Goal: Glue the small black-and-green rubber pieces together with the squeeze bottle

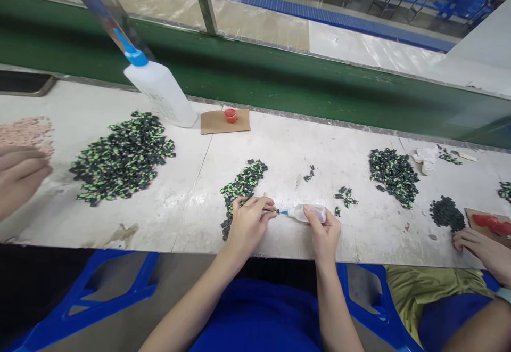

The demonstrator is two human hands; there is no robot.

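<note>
Left hand: the left hand point(248, 218) rests on the worktable point(187, 203), fingertips pinched together on a small black-and-green part point(276, 211), holding it steady at the nozzle
Right hand: the right hand point(324, 230) is wrapped around a small squeeze bottle point(306, 213), which lies nearly level so its blue tip meets the pinched part
Supply: a strip of black-and-green pieces point(241, 186) lies just beside the left hand, within easy reach; a bigger heap point(123, 157) sits further left
Refill: a large white bottle point(158, 88) with a blue cap leans at the back edge, near a red cap point(230, 115) on a cardboard square point(225, 121)
Neighbours: another person's hand point(19, 176) enters at the left edge, another's point(481, 245) at the right beside a dark pile point(446, 212)
Surface: pale, scuffed and stained, with a green conveyor belt point(279, 83) running behind it
Room: a factory line, blue chairs visible far back
</note>
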